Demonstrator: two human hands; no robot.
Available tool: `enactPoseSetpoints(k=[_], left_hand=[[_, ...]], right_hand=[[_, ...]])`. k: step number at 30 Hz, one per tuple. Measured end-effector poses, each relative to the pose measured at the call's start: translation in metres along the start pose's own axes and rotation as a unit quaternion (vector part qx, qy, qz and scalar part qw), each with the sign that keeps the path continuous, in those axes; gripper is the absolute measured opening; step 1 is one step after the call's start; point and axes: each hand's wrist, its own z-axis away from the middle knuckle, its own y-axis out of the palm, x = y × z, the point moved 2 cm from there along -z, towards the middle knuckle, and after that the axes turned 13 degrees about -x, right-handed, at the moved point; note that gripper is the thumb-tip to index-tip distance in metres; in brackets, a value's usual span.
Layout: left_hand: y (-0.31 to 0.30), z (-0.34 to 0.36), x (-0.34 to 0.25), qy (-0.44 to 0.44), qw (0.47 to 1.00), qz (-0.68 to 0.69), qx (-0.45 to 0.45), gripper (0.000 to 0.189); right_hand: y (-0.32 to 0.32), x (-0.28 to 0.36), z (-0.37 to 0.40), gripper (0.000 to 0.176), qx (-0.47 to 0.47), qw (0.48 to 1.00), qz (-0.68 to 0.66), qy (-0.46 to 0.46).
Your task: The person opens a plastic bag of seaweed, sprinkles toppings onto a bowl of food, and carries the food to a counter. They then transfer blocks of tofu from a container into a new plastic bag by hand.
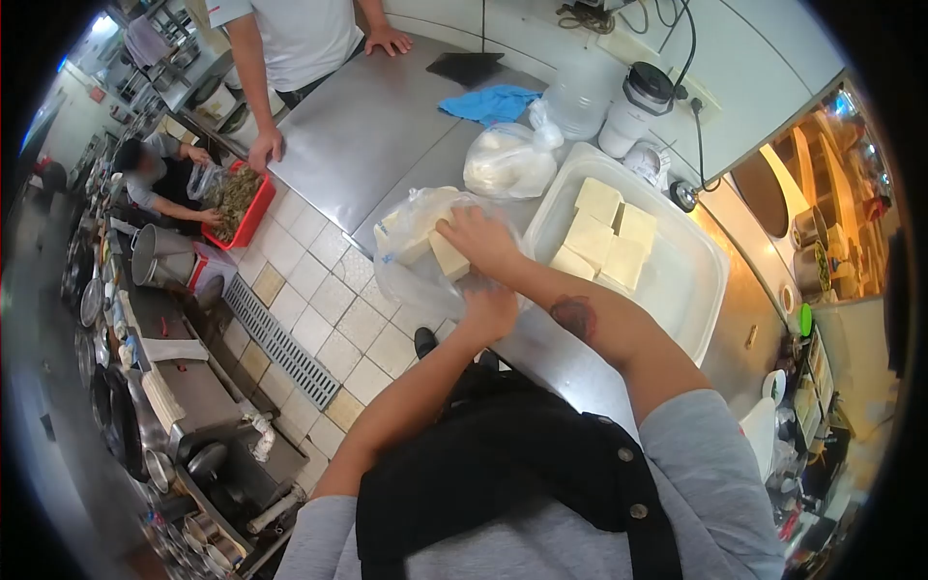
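A clear plastic bag with pale tofu blocks in it lies at the counter's near left corner. My right hand reaches into the bag's mouth, its fingers bent over a tofu block. Low at the bag's near side, my left hand is closed on the plastic; its fingertips are hidden. To the right stands a white plastic tub holding several tofu blocks, some leaning on each other.
Behind the tub are a knotted bag, a blue cloth and a lidded white appliance. Across the steel counter, a person in white leans on both hands. Another person works at a red crate on the left.
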Motion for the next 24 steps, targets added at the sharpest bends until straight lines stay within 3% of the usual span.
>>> enactPoseSetpoints(k=[8, 10, 12, 13, 14, 15, 16, 17, 18, 19, 21, 24], left_hand=[[-0.010, 0.003, 0.018, 0.001, 0.989, 0.124, 0.086, 0.025], [-0.022, 0.018, 0.026, 0.004, 0.991, 0.077, 0.111, 0.032], [-0.042, 0.035, 0.036, -0.023, 0.994, 0.052, 0.088, 0.046], [-0.042, 0.041, 0.047, -0.026, 0.997, 0.042, 0.055, 0.054], [-0.041, 0.044, 0.057, -0.032, 0.999, 0.033, 0.023, 0.062], [-0.046, 0.042, 0.058, -0.021, 0.999, 0.036, 0.028, 0.062], [-0.052, 0.042, 0.058, -0.034, 0.996, 0.002, 0.082, 0.066], [-0.055, 0.040, 0.056, -0.048, 0.989, -0.034, 0.133, 0.069], [-0.054, 0.038, 0.053, -0.043, 0.990, -0.033, 0.133, 0.069], [-0.053, 0.038, 0.049, -0.024, 0.985, -0.084, 0.148, 0.073], [-0.050, 0.037, 0.045, 0.003, 0.977, -0.137, 0.165, 0.076], [-0.045, 0.030, 0.044, -0.027, 0.963, -0.116, 0.244, 0.075]], right_hand=[[0.014, 0.002, 0.003, 0.037, -0.029, 0.997, 0.071, 0.023], [0.013, 0.001, 0.010, 0.037, -0.050, 0.995, 0.085, 0.021], [0.013, -0.002, 0.018, 0.060, 0.023, 0.997, -0.048, 0.059], [-0.003, -0.008, 0.026, 0.060, 0.026, 0.996, -0.039, 0.075], [-0.032, -0.010, 0.030, 0.055, 0.087, 0.982, -0.153, 0.070], [-0.056, -0.008, 0.035, 0.050, 0.145, 0.950, -0.268, 0.062], [-0.075, -0.012, 0.046, 0.050, 0.147, 0.950, -0.266, 0.071], [-0.094, -0.024, 0.061, 0.040, 0.062, 0.878, -0.419, 0.221], [-0.105, -0.040, 0.078, 0.031, -0.029, 0.756, -0.548, 0.357], [-0.112, -0.058, 0.099, 0.015, -0.132, 0.789, -0.415, 0.432], [-0.102, -0.107, 0.159, 0.013, -0.309, 0.750, -0.255, 0.526], [-0.073, -0.157, 0.227, 0.041, -0.342, 0.643, -0.027, 0.685]])
